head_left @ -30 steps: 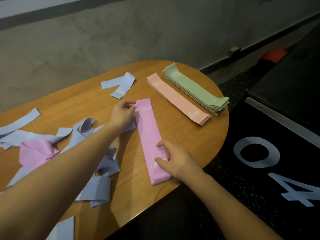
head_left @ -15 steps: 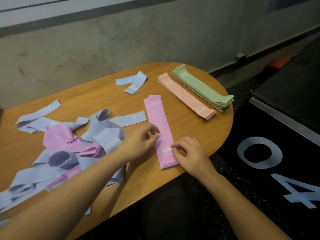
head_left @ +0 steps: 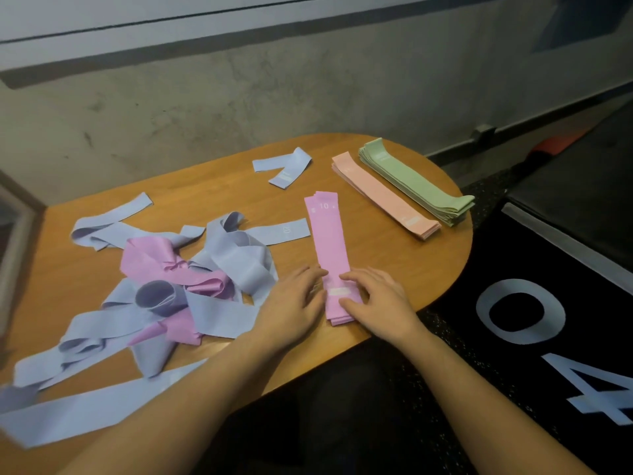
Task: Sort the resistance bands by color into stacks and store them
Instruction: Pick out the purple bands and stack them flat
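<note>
It looked like a gym. Stretchy workout bands (head_left: 417,181) lay on a wooden counter (head_left: 219,186). The wall (head_left: 205,97) was bare grey concrete, the floor (head_left: 445,323) was black speckled rubber, and a big black box (head_left: 548,303) had white numbers.

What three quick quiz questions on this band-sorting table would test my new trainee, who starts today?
1. True or false: the green stack lies beside the peach stack at the table's right end.
2. Which colours remain in the loose pile? A) lilac-blue and pink B) green and peach C) pink only
3. Fill in: the left hand and right hand flank the near end of the ___ stack.

Key: 1 true; 2 A; 3 pink.
</note>
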